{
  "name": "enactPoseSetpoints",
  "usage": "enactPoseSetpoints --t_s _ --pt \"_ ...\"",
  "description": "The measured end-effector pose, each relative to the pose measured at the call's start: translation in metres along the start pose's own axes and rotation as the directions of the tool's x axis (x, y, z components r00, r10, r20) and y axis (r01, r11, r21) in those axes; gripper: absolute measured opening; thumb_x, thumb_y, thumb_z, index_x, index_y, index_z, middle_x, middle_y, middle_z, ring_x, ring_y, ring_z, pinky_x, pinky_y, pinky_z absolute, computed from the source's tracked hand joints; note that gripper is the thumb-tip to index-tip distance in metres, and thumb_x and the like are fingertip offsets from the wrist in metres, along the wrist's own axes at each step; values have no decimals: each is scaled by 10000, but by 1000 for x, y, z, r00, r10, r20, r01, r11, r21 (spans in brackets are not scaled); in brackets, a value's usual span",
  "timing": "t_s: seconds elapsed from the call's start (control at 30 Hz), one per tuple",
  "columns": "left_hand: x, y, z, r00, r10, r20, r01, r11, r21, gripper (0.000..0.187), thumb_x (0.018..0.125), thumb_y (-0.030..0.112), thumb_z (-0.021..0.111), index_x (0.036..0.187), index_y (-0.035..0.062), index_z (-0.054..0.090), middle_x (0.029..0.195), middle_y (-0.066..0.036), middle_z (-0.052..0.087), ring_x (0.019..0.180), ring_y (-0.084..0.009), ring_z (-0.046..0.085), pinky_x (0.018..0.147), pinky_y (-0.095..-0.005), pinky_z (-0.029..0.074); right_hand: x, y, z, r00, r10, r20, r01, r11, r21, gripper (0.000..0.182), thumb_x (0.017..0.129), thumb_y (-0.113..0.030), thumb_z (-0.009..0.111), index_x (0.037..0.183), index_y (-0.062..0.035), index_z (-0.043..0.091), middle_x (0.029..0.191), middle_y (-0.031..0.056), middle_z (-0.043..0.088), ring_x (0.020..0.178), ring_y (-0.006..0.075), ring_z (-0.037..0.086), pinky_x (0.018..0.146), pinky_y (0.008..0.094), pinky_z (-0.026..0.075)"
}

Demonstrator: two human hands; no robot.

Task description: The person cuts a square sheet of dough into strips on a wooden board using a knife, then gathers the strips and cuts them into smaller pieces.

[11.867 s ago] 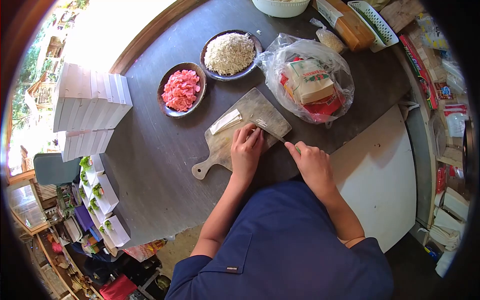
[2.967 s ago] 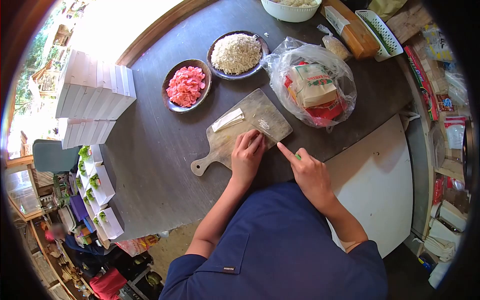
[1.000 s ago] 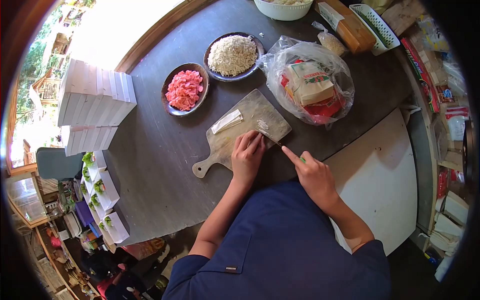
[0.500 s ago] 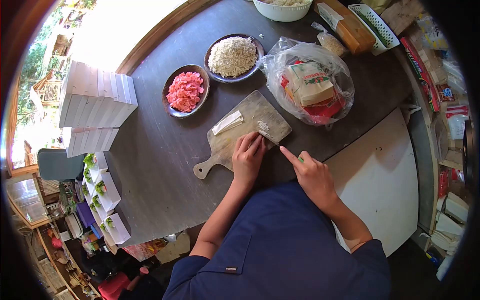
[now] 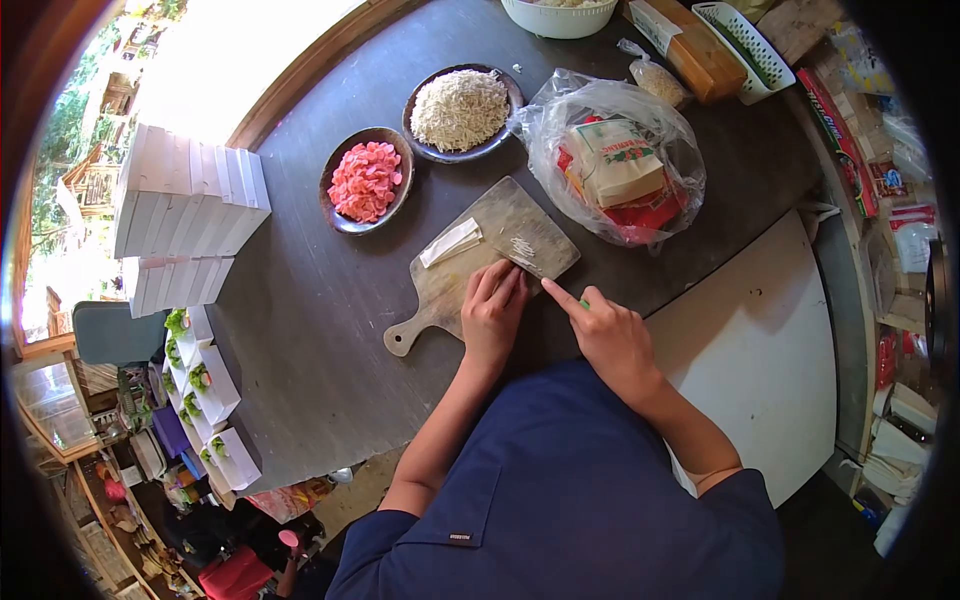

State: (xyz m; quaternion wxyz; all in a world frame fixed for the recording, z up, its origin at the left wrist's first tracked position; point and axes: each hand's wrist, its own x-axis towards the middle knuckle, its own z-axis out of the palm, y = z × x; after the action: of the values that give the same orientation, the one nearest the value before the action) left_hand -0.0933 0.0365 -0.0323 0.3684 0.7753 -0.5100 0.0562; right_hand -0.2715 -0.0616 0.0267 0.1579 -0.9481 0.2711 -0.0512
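Observation:
On the wooden cutting board [image 5: 440,285], my left hand [image 5: 492,318] is closed, its bent fingertips pressing down on a white strip of food that they mostly hide. My right hand [image 5: 612,335] grips a knife [image 5: 585,304] by its green handle, index finger stretched along the top of the blade. The blade lies beside my left fingertips, largely hidden. Thin white shreds [image 5: 522,250] are scattered just beyond the blade. Farther left on the board rest several uncut white strips [image 5: 452,243], side by side.
Beyond the board stand a bowl of pink slices [image 5: 366,182], a bowl of pale shreds [image 5: 460,110] and a plastic bag of packets [image 5: 620,170]. White boxes [image 5: 190,195] are stacked at left, near open boxes with lettuce [image 5: 215,385]. A white basin [image 5: 560,18] sits at the back.
My right hand and the knife have shifted slightly left, closer to my left fingertips. More white shreds lie beyond the blade. My left hand has hardly moved.

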Motion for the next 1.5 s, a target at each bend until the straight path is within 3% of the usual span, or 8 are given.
enactPoseSetpoints --t_s 0.4,1.5 --pt "-2 1 1 1000 2 -11 -2 1000 16 226 872 21 826 1097 14 803 1163 -75 749 1067 -278 725 929 -388 603 -14 7 -9 1000 20 4 -20 997 70 654 1013 -123 696 1609 -351 553 888 85 559 714 286 727 609 442 618" --pt "-6 0 0 999 38 19 -39 997 67 229 892 21 810 1118 -7 783 1185 -96 721 1080 -297 713 933 -404 601 -12 4 -5 1000 -3 -6 3 1000 2 683 993 -70 671 1610 -340 558 876 78 552 703 241 725 622 407 633"
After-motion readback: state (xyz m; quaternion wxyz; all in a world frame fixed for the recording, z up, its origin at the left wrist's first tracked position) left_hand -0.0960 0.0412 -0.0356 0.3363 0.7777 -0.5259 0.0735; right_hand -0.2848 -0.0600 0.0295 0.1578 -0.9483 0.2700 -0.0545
